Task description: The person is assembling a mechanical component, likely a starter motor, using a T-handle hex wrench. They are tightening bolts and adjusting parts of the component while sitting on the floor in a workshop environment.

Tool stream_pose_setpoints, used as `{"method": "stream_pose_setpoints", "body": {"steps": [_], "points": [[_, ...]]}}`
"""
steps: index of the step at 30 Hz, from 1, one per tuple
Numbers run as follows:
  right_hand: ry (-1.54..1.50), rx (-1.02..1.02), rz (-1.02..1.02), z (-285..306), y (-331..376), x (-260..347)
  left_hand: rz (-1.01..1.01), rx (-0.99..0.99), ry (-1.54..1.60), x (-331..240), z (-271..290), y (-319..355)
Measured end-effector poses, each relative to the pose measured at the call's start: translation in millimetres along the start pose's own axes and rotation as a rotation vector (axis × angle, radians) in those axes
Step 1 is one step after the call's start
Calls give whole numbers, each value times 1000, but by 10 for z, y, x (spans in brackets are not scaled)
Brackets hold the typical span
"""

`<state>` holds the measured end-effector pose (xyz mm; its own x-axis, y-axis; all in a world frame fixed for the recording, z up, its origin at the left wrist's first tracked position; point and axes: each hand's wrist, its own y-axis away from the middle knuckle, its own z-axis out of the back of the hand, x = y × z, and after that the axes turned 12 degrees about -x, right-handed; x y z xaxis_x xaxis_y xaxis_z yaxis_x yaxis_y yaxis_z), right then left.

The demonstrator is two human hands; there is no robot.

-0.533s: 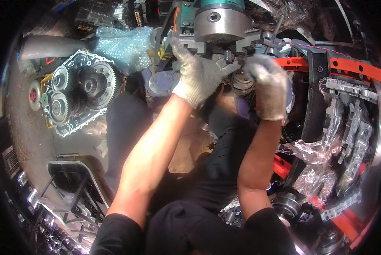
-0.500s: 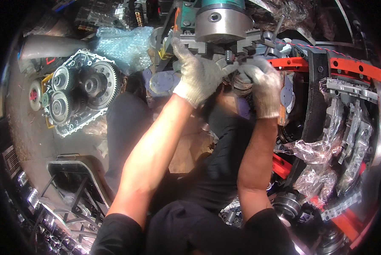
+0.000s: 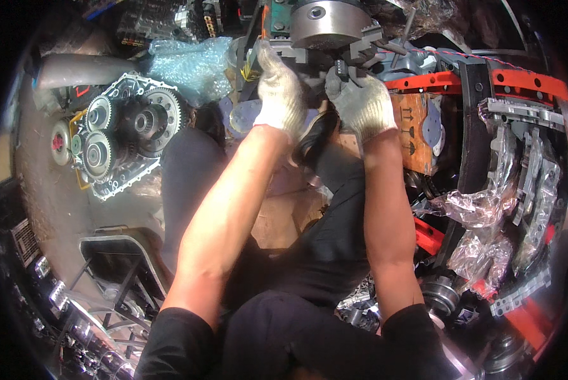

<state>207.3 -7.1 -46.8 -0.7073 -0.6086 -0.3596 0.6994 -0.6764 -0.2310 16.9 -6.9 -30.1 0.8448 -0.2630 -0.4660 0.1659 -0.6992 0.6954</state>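
Note:
Both of my hands wear pale knitted work gloves. My right hand (image 3: 363, 104) is closed, its fingertips around a small black ribbed piece (image 3: 341, 69) just below the steel chuck (image 3: 330, 24). I cannot make out the exact kind of piece. My left hand (image 3: 281, 92) is beside the chuck's left jaw (image 3: 290, 54), one digit stretched up. Its remaining fingers are out of sight, so a grip there is not visible. The grey chuck has stepped jaws, one also to the right (image 3: 366, 47), and hangs below a green machine part.
A gearbox housing with several gears (image 3: 132, 126) lies at left, near a bubble-wrapped bundle (image 3: 192, 69). On the right are a red perforated beam (image 3: 531, 85), a wooden box (image 3: 414, 136) and plastic-wrapped metal parts (image 3: 474, 209). A dark tray (image 3: 119, 244) stands at lower left.
My hands have moved apart; the left drew back from the middle and its fingers turned out of sight. The right shifted left and up around the black piece. The view has tilted slightly.

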Motion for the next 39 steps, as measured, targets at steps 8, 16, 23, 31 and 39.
{"method": "stream_pose_setpoints", "body": {"steps": [8, 16, 23, 31, 39], "points": [[-1210, -632, -612, -951, 209, -61, -640, 22, -507, -286, 198, -210], [-493, -294, -722, 14, 337, -62, -1206, 265, -919, -374, 373, -294], [-2235, -387, -2045, 472, 118, 221, -1107, 145, -896, -465, 372, -316], [-1609, -231, -1226, 330, 232, 498, -1565, 182, -1361, -659, 410, -358], [-922, -185, -694, 544, 90, 573, -163, 147, -63, -837, 319, -180]]}}
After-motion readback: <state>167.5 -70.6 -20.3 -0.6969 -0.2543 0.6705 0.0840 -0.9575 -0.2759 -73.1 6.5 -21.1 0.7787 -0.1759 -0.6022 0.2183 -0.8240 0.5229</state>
